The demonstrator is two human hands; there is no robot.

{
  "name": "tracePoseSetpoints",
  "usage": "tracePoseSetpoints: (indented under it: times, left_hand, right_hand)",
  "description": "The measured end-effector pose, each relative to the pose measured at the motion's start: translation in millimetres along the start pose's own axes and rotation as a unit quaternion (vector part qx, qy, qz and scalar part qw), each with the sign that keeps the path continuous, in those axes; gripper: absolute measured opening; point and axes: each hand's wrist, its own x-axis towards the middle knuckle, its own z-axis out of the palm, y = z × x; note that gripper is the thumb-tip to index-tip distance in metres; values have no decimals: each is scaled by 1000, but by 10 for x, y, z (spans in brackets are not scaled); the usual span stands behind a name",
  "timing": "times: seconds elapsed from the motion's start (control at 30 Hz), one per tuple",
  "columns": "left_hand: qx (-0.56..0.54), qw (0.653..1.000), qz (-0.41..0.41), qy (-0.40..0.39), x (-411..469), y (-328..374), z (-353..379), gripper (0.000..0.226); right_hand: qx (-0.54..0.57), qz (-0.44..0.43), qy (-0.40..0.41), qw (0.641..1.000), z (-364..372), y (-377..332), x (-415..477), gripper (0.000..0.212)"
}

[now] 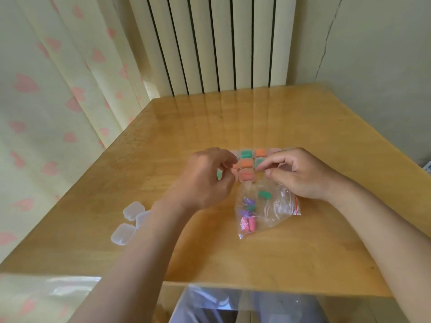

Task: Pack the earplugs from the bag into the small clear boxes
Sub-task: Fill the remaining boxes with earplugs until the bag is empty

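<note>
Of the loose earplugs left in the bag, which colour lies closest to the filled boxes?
The green foam earplug, high in the clear plastic bag. It sits apart from the purple earplugs and pink earplugs, which cluster toward the bag's near corner.

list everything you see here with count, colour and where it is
filled boxes: at least six showing, clear with orange or green earplugs inside, packed in a grid mid-table, partly hidden by both hands
empty boxes: three, clear, near the table's left edge
bag: one, clear with a red strip, just in front of the grid
loose earplugs: several, green, purple and pink, inside the bag
table: one, light wood
radiator: one, cream, behind the table
curtain: one, cream with pink hearts, left
left hand: fingers curled at the grid's left side
right hand: fingers on the grid's right side
</note>
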Motion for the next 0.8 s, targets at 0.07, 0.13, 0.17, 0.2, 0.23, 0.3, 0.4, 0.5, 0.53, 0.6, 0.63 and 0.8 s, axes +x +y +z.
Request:
tracePoseSetpoints:
  times: [0.07, 0.13, 0.17, 0.2, 0.23, 0.3, 0.4, 0.5, 0.53, 0.6, 0.63, 0.8]
  left_hand:
    - [48, 998, -13, -24, -121, -116, -146, 29]
    - [97, 993, -43, -43, -269, -215, -305, 31]
    - [117, 990, -56, -52, -343, -245, -382, 33]
    - [135, 987, -65, -62, -414, -269, -451, 35]
    - [157, 983, -71, -70, -481, -291, -512, 38]
    - [212, 968, -91, -95, -605, -323, -618, 43]
    - [275, 947, -114, -124, -781, -373, -724, 46]
    - [307, 931, -127, -149, -916, -400, -779, 51]
    - [313, 928, -130, -157, -945, -403, -788, 52]
    - [319, 923, -135, -165, -982, -411, -797, 51]
    - [318, 924, -136, -163, -992, -419, -799, 50]
    - [302, 933, -134, -145, -981, -449, -773, 45]
  right_hand:
    - [-20, -14, -3, 1000, 44, 4, 8, 33]
    - [-31, -23, 3, 999, 90, 11, 15, 30]
    - [-34, -26, 6, 999, 107, 8, 14, 29]
    - [-37, -28, 9, 999, 119, 2, 12, 29]
    - [-39, -28, 13, 999, 132, -7, 5, 29]
    - [-51, -30, 17, 998, 149, -36, -14, 30]
    - [-59, -21, 9, 998, 173, -100, -45, 26]
    - [-76, -21, -3, 997, 208, -135, -64, 18]
    - [-80, -25, -7, 996, 221, -141, -68, 17]
    - [-81, -28, -17, 996, 246, -153, -74, 17]
    - [-79, -29, -19, 996, 253, -163, -78, 17]
    - [-72, -29, -27, 997, 260, -168, -83, 24]
